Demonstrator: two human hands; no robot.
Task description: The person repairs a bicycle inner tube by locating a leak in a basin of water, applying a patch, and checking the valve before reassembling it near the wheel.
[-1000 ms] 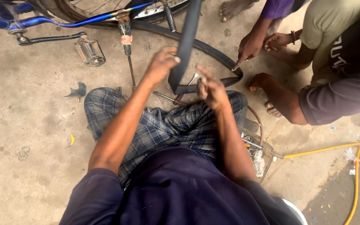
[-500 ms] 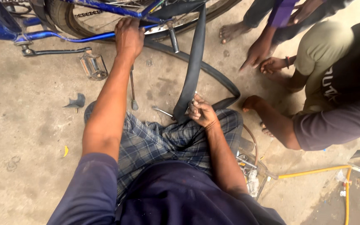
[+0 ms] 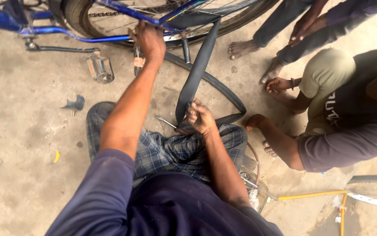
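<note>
A blue bicycle [image 3: 66, 32] lies across the top of the view with its wheel [image 3: 223, 17] toward the right. My left hand [image 3: 149, 39] reaches up and grips the blue frame tube near the wheel. A black inner tube [image 3: 195, 74] hangs down from the wheel and loops over the concrete. My right hand [image 3: 199, 117] is closed on the lower end of that tube, just above my checked-cloth lap [image 3: 175, 153]. A thin metal tool [image 3: 165, 121] lies on the floor beside my right hand.
A person in a dark shirt [image 3: 350, 118] squats at the right, feet close to the tube loop. Another person's legs [image 3: 293, 26] stand at the upper right. A pedal [image 3: 100, 67], a dark scrap [image 3: 75, 104] and yellow rods [image 3: 315, 195] lie on the concrete.
My left hand has left the tube and risen to grip the bicycle frame. My right hand has stayed on the tube's lower end. The view has tilted upward toward the bicycle.
</note>
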